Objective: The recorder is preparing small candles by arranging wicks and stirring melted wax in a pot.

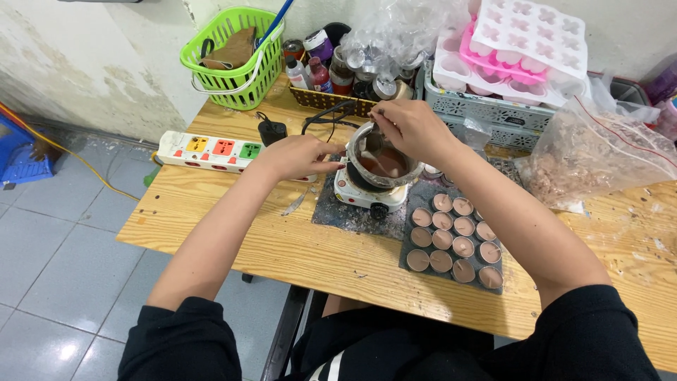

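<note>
A metal pot [381, 161] of brown molten liquid sits on a small white electric hotplate [368, 194] on a wooden table [282, 247]. My left hand [300, 156] grips the pot's handle at its left side. My right hand [409, 127] is above the pot's far rim, fingers pinched on a thin stirring utensil [375, 135] that dips into the liquid. To the right of the hotplate, several small round cups [455, 240] filled with brown wax stand in rows on a dark mat.
A white power strip [208, 150] lies at the left. A green basket [236, 56] stands at the back left beside bottles and jars [331, 67]. White and pink moulds [515, 46] rest on a grey crate. A plastic bag of flakes [599, 152] is on the right.
</note>
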